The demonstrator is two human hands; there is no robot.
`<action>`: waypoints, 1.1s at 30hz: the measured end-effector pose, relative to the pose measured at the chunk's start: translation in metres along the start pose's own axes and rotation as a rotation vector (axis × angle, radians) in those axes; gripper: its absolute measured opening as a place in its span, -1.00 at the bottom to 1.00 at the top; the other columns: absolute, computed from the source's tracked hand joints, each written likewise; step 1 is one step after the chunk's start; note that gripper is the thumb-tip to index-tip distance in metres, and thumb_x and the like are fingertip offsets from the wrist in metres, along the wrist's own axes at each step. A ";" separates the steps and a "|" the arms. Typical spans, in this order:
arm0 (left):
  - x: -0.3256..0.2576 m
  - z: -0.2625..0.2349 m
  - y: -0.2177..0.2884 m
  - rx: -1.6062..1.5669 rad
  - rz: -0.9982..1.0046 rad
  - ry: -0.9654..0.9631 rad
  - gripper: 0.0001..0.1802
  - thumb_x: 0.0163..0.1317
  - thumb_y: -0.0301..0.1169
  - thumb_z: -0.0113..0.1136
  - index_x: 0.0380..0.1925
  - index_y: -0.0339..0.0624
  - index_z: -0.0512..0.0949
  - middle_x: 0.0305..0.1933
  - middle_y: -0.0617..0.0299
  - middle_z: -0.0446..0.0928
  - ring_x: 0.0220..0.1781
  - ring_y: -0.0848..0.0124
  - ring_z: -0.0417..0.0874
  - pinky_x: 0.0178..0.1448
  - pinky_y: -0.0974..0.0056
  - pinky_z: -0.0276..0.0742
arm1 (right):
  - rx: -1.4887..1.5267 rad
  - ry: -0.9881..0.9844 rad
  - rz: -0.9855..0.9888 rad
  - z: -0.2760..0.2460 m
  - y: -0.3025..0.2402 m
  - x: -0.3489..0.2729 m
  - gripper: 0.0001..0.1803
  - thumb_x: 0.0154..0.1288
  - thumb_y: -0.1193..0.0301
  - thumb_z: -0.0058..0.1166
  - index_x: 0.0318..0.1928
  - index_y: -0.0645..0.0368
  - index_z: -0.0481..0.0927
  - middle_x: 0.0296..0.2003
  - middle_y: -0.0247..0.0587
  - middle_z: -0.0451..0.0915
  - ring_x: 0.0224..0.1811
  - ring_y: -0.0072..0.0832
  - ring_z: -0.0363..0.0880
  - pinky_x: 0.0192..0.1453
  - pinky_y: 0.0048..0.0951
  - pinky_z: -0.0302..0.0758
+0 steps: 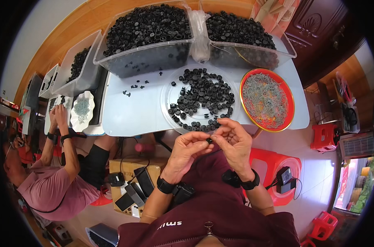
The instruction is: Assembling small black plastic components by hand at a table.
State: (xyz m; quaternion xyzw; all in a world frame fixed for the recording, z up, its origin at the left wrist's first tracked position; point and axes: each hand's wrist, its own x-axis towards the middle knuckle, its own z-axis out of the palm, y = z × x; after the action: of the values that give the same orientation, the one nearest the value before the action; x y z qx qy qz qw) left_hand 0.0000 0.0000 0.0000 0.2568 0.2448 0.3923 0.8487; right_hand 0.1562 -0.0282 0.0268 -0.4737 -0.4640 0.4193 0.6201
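Note:
Between the fingertips of my left hand (186,154) is a small black plastic part (209,140), held just off the table's front edge. My right hand (234,144) pinches close beside it, thumb and forefinger together; what it grips is too small to make out. Just beyond my hands lies a clear round tray (167,96) bearing a heap of black round plastic parts (201,92). To its right, a red round tray with a gold rim (245,106) holds a pile of thin grey metal pins (265,99).
Clear bins (145,61) full of black parts line the table's back. Loose black pieces (133,87) lie at left. A co-worker (63,173) sits at the left by a white scalloped dish (73,119). A red stool (273,158) and a cardboard box (117,164) flank me.

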 end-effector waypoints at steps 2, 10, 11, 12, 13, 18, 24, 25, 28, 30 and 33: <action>0.000 0.001 0.000 -0.007 0.008 0.005 -0.79 0.18 -0.60 0.15 -0.15 -0.31 0.53 -0.18 0.07 0.60 -0.16 0.35 0.67 -0.05 0.33 0.64 | -0.006 0.017 0.015 0.001 -0.002 -0.001 -0.62 0.15 0.66 0.12 0.01 0.21 0.50 -0.40 -0.29 0.60 -0.40 -0.66 0.55 -0.29 -0.67 0.49; -0.003 0.007 -0.001 0.141 0.145 0.049 -0.81 0.13 -0.63 0.19 -0.21 -0.39 0.53 -0.22 0.05 0.60 -0.18 0.36 0.66 -0.06 0.34 0.64 | -0.507 0.031 -0.345 0.012 -0.011 -0.007 -0.66 0.05 0.69 0.17 -0.10 0.23 0.55 -0.51 -0.23 0.51 -0.54 -0.54 0.54 -0.50 -0.54 0.45; -0.003 0.008 -0.003 0.163 0.148 0.060 -0.82 0.13 -0.64 0.20 -0.23 -0.40 0.54 -0.22 0.05 0.60 -0.18 0.37 0.66 -0.06 0.35 0.64 | -0.527 0.034 -0.383 0.012 -0.010 -0.007 -0.67 0.05 0.68 0.17 -0.11 0.22 0.55 -0.53 -0.21 0.50 -0.56 -0.50 0.53 -0.53 -0.52 0.45; -0.004 0.008 -0.004 0.162 0.148 0.062 -0.82 0.13 -0.64 0.20 -0.23 -0.40 0.54 -0.22 0.05 0.60 -0.18 0.37 0.66 -0.06 0.35 0.64 | -0.527 0.033 -0.382 0.012 -0.010 -0.009 -0.67 0.05 0.68 0.17 -0.11 0.22 0.55 -0.53 -0.21 0.50 -0.56 -0.50 0.53 -0.53 -0.52 0.45; -0.005 0.008 -0.006 0.158 0.140 0.070 -0.83 0.13 -0.63 0.20 -0.24 -0.40 0.55 -0.22 0.05 0.60 -0.18 0.38 0.66 -0.07 0.35 0.64 | -0.508 0.032 -0.364 0.012 -0.009 -0.011 -0.66 0.05 0.68 0.18 -0.10 0.22 0.55 -0.52 -0.23 0.51 -0.55 -0.53 0.53 -0.54 -0.55 0.43; -0.006 0.002 -0.010 0.100 0.140 0.035 -0.83 0.14 -0.63 0.19 -0.23 -0.40 0.54 -0.23 0.03 0.60 -0.21 0.37 0.66 -0.09 0.37 0.64 | -0.356 0.008 -0.134 0.005 -0.011 -0.014 -0.63 0.06 0.66 0.19 -0.06 0.23 0.55 -0.47 -0.26 0.54 -0.51 -0.60 0.54 -0.53 -0.65 0.40; -0.006 -0.002 -0.010 0.012 0.042 0.022 -0.81 0.18 -0.59 0.15 -0.18 -0.38 0.52 -0.23 0.02 0.60 -0.25 0.33 0.68 -0.15 0.37 0.67 | -0.447 -0.028 -0.229 -0.005 -0.017 -0.014 -0.72 0.05 0.65 0.18 -0.15 0.27 0.59 -0.40 -0.19 0.57 -0.42 -0.53 0.58 -0.42 -0.60 0.45; -0.006 0.000 -0.009 0.008 0.043 0.018 -0.82 0.18 -0.59 0.15 -0.19 -0.38 0.52 -0.23 0.02 0.60 -0.25 0.33 0.68 -0.15 0.38 0.67 | -0.465 -0.039 -0.247 -0.003 -0.016 -0.016 -0.76 0.05 0.65 0.18 -0.19 0.28 0.60 -0.40 -0.18 0.57 -0.41 -0.48 0.58 -0.40 -0.56 0.46; -0.006 0.000 -0.010 0.001 0.044 0.014 -0.83 0.18 -0.58 0.15 -0.21 -0.38 0.53 -0.23 0.02 0.60 -0.26 0.34 0.68 -0.16 0.38 0.67 | -0.505 -0.045 -0.271 -0.003 -0.014 -0.019 -0.83 0.05 0.66 0.17 -0.28 0.30 0.60 -0.41 -0.15 0.57 -0.40 -0.41 0.59 -0.38 -0.51 0.49; -0.007 -0.001 -0.011 -0.001 0.047 0.017 -0.84 0.18 -0.58 0.16 -0.22 -0.39 0.54 -0.23 0.02 0.60 -0.26 0.34 0.68 -0.16 0.39 0.67 | -0.522 -0.044 -0.277 -0.002 -0.013 -0.021 -0.86 0.04 0.66 0.16 -0.31 0.31 0.60 -0.41 -0.14 0.57 -0.40 -0.39 0.59 -0.37 -0.49 0.49; -0.008 0.000 -0.012 0.045 0.054 0.050 -0.84 0.18 -0.58 0.17 -0.23 -0.39 0.55 -0.23 0.02 0.60 -0.26 0.35 0.68 -0.18 0.40 0.67 | -0.512 -0.062 -0.255 -0.001 -0.013 -0.022 -0.88 0.04 0.67 0.15 -0.34 0.31 0.60 -0.41 -0.15 0.57 -0.39 -0.40 0.59 -0.36 -0.50 0.49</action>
State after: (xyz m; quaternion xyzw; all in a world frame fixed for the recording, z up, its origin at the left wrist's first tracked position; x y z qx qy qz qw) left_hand 0.0018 -0.0135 -0.0056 0.2723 0.2675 0.4157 0.8255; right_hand 0.1533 -0.0519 0.0350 -0.5397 -0.6292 0.2215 0.5137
